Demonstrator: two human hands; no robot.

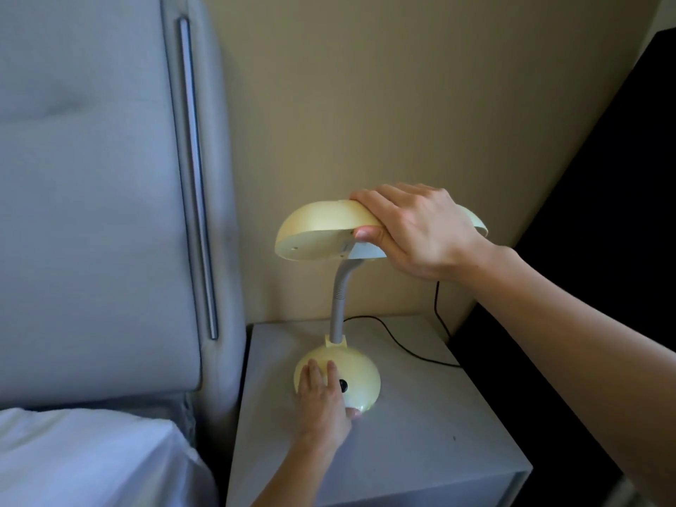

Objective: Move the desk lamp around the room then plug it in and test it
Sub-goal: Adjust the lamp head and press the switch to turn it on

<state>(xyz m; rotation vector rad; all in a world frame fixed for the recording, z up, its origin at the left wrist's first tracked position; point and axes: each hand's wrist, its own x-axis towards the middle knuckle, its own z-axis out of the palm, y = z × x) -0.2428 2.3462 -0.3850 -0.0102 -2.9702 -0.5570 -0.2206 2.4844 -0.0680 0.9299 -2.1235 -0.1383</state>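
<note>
A pale yellow desk lamp stands upright on a grey bedside table (431, 444). Its domed shade (318, 228) sits on a grey flexible neck (338, 305) above a round base (360, 378) with a black switch (343, 386). My right hand (417, 228) grips the shade's rim from above, thumb under the edge. My left hand (322, 397) lies on the left of the base, fingers spread over the top and thumb at its front edge. A black cord (402, 347) runs from behind the base across the table and up the wall. No light shows from the shade.
A grey padded headboard (95, 199) with a metal strip stands to the left, and a white pillow (91, 459) lies at the lower left. Behind the table is a beige wall (402, 104). A dark panel (603, 250) fills the right side.
</note>
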